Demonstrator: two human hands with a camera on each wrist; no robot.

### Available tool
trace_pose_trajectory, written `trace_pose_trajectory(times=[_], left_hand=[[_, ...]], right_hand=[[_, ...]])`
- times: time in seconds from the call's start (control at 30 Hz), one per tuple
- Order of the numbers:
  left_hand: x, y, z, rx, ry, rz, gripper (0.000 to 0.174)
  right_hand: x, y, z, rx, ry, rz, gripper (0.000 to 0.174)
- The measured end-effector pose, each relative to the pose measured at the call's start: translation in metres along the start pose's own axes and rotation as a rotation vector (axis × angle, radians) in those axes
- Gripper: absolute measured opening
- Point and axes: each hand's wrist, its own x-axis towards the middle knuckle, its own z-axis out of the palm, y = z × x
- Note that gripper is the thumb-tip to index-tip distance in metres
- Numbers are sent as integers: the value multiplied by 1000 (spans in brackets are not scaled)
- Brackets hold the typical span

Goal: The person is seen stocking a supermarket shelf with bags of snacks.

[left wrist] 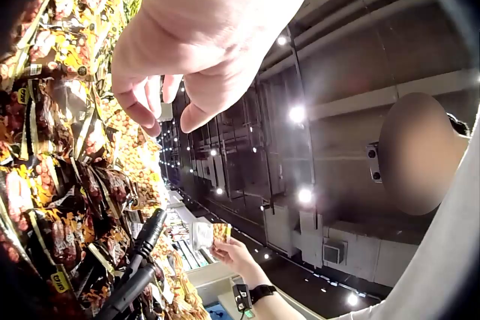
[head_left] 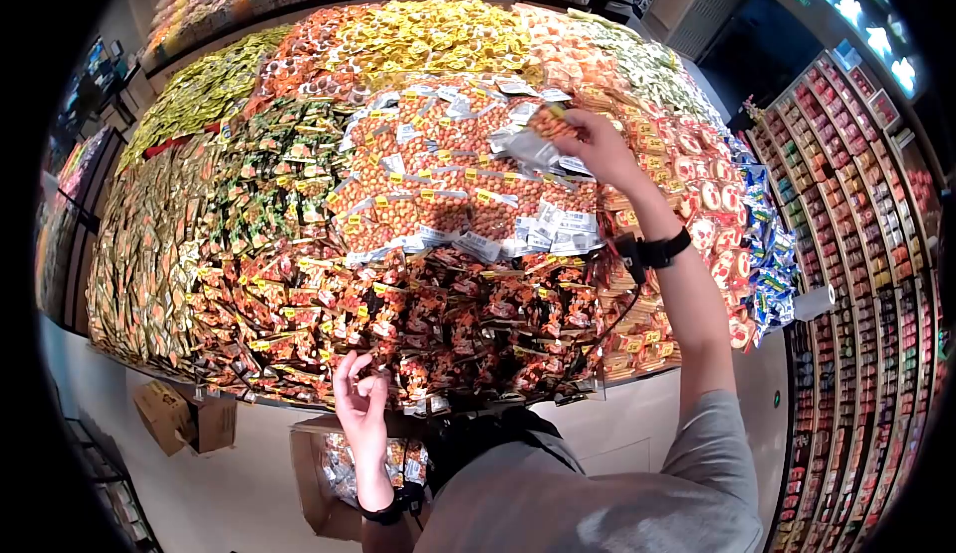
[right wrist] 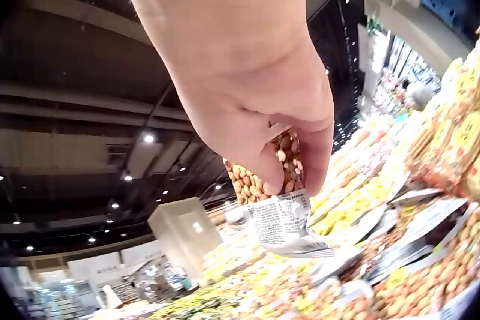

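A small packet of nuts (head_left: 538,145), part clear and part silvery white, is pinched in my right hand (head_left: 600,150) above the similar nut packets (head_left: 418,170) at the middle of the display. In the right wrist view, thumb and fingers grip the packet's nut-filled end, and its printed white end (right wrist: 281,222) hangs below them. My left hand (head_left: 361,419) hovers at the display's front edge, beside dark red snack packets (head_left: 448,324). Its fingers curve loosely with nothing between them, as the left wrist view (left wrist: 202,50) also shows.
An open cardboard box (head_left: 307,473) with more packets stands on the floor below my left hand. Another carton (head_left: 212,424) lies farther left. Shelves of small packs (head_left: 846,254) rise at the right. Blue packets (head_left: 772,244) and a white roll (head_left: 815,302) edge the display.
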Motion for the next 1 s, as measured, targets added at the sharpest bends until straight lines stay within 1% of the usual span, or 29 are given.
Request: trace_pose_trajectory(times=[0.03,0.07,0.13,0.17,0.23,0.27,0.3,0.37,0.4,0.47,0.5,0.57,0.63,0.7,0.73,0.77,0.83,0.87,0.93,0.97,1.0], left_hand=[[-1,-2,-2,30,8,-11,50],[-1,-5,-4,36,14,-12,49],[-2,-6,-2,43,45,-24,44],[-2,-7,-2,44,45,-26,44],[-1,-7,-1,10,28,-53,42],[-1,-6,2,22,34,-68,41],[0,-8,3,25,34,-69,41],[2,-12,5,13,-4,-75,40],[3,-12,8,-14,4,-87,39],[6,-14,12,3,-1,-80,38],[7,-14,15,15,-1,-72,38],[9,-13,20,14,-2,-83,37],[9,-15,22,24,-23,-68,38],[9,-14,24,37,-27,-73,37],[8,-15,25,25,-21,-80,37],[6,-15,26,12,-14,-88,37],[4,-15,25,26,-5,-95,36],[3,-18,24,14,-7,-97,36],[1,-20,23,-13,-2,-116,36],[0,-20,23,-14,1,-114,36],[0,-21,22,-3,5,-115,36]], right_hand=[[0,7,-10,15,-7,73,40],[-2,17,-16,12,-2,76,40],[-7,43,-20,-279,58,32,36],[-10,52,-21,-280,57,34,36],[-20,56,-21,-368,-8,-15,33],[-25,58,-20,-418,-10,37,33],[-27,62,-19,-415,-10,38,33],[-30,71,-16,-468,71,32,34],[-30,74,-16,-466,74,35,34],[-29,81,-13,-456,75,-29,34],[-27,80,-12,-455,80,-24,34],[-19,77,-7,-342,65,9,33],[-9,82,0,-370,77,20,33],[1,86,5,-322,-34,150,35],[6,94,8,-334,-24,130,39],[12,102,10,-331,-23,129,39],[20,107,12,-372,-84,95,42],[23,110,10,-370,-84,92,42],[25,90,0,-319,-146,226,43],[28,93,1,-319,-147,223,43],[30,95,0,-383,-162,193,43]])
